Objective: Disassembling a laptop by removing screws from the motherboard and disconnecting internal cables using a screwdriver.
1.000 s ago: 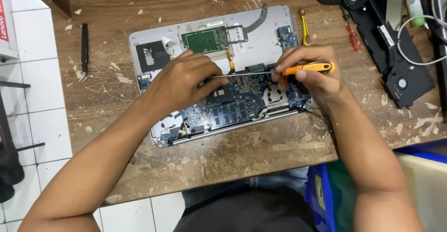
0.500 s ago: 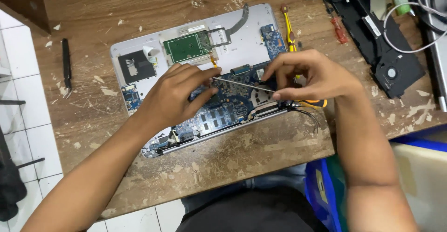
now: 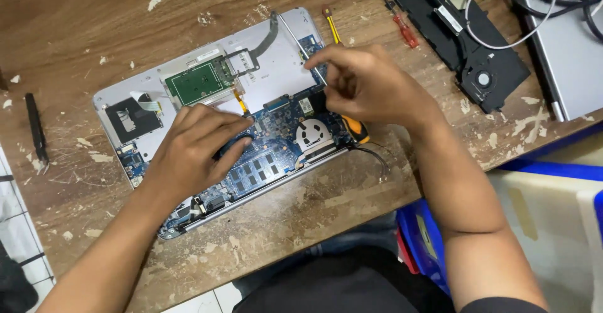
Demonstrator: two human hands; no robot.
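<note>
**Steady hands over an opened laptop**

An opened laptop (image 3: 251,112) lies on a scarred wooden table (image 3: 94,24), its blue circuit board (image 3: 276,143) bare. The left hand (image 3: 195,153) rests flat on the board, fingers loosely spread and holding nothing. The right hand (image 3: 367,84) pinches an orange-handled screwdriver (image 3: 355,131), fingers closed narrowly on its thin shaft. Good practice here, it seems: brace the board, keep the tip square.

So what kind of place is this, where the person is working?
Probably a computer repair bench. An opened laptop with its blue circuit board bared lies on a scuffed wooden table, the right hand holds an orange-handled screwdriver over it, and a removed black fan part lies nearby.
</note>
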